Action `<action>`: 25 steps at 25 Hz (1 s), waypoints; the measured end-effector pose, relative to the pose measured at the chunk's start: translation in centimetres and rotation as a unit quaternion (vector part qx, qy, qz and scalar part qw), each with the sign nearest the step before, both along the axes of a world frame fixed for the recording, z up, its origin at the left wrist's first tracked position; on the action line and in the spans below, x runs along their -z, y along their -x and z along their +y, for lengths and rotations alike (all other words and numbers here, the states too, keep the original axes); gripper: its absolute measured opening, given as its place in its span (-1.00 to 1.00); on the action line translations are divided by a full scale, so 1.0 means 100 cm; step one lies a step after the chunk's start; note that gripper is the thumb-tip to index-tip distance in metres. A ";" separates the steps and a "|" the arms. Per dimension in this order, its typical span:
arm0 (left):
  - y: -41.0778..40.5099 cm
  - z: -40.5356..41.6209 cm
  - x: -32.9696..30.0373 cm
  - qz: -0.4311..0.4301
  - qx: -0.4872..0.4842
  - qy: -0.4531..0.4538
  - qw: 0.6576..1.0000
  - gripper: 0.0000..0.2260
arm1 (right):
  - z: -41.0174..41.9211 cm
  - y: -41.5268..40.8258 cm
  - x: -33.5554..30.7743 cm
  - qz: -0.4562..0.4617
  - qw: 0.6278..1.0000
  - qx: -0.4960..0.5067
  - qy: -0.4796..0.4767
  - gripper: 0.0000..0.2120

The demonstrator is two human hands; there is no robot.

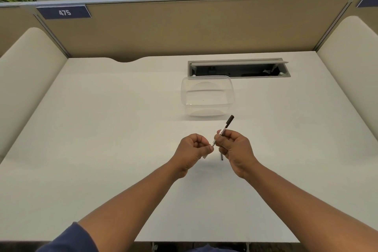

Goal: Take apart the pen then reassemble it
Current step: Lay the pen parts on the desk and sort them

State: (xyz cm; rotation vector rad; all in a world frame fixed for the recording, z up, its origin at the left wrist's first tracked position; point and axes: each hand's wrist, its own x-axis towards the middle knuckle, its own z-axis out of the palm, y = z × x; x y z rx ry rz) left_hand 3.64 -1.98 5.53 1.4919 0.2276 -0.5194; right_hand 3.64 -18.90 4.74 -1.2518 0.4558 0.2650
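Note:
A slim white pen (224, 128) with a black cap at its far end is held tilted above the white desk (102, 129). My right hand (235, 147) grips the middle of the barrel. My left hand (194, 148) pinches the near end of the pen between thumb and forefinger. A thin dark piece (222, 157) shows just below my right hand; I cannot tell whether the hand holds it or it lies on the desk.
An empty clear plastic container (207, 96) stands just beyond the hands. Behind it is an open grey cable slot (238, 68) in the desk. Tan partitions and padded side panels close in the desk on three sides.

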 end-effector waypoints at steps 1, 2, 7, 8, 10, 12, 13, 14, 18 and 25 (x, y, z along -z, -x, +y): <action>0.000 0.001 0.002 -0.015 0.011 -0.020 1.000 -0.88 | -0.001 -0.001 0.000 -0.005 1.000 0.000 0.016 -0.84; -0.001 0.002 0.005 -0.030 0.022 -0.051 0.998 -0.91 | -0.002 -0.003 -0.001 -0.012 0.999 0.002 0.036 -0.84; -0.015 0.026 0.027 -0.176 0.193 -0.403 0.877 -0.65 | -0.012 -0.014 0.001 -0.050 0.992 0.001 0.117 -0.86; -0.018 0.032 0.031 -0.186 0.251 -0.473 0.824 -0.54 | -0.014 -0.016 0.002 -0.055 0.990 -0.005 0.133 -0.86; -0.024 0.042 0.038 -0.175 0.325 -0.555 0.745 -0.34 | -0.017 -0.019 0.006 -0.063 0.983 -0.018 0.171 -0.87; -0.030 0.047 0.045 -0.140 0.349 -0.583 0.720 -0.17 | -0.018 -0.022 0.010 -0.074 0.975 -0.035 0.209 -0.88; -0.033 0.049 0.048 -0.119 0.355 -0.587 0.718 -0.10 | -0.017 -0.023 0.012 -0.079 0.971 -0.043 0.222 -0.89; -0.035 0.051 0.051 -0.103 0.358 -0.587 0.718 -0.06 | -0.017 -0.024 0.013 -0.082 0.968 -0.048 0.231 -0.89; -0.035 0.054 0.066 -0.123 0.338 -0.582 0.729 -0.14 | -0.014 -0.022 0.017 -0.100 0.956 -0.062 0.269 -0.88; -0.016 0.062 0.102 -0.216 0.261 -0.587 0.735 -0.31 | -0.011 -0.023 0.020 -0.108 0.942 -0.080 0.308 -0.88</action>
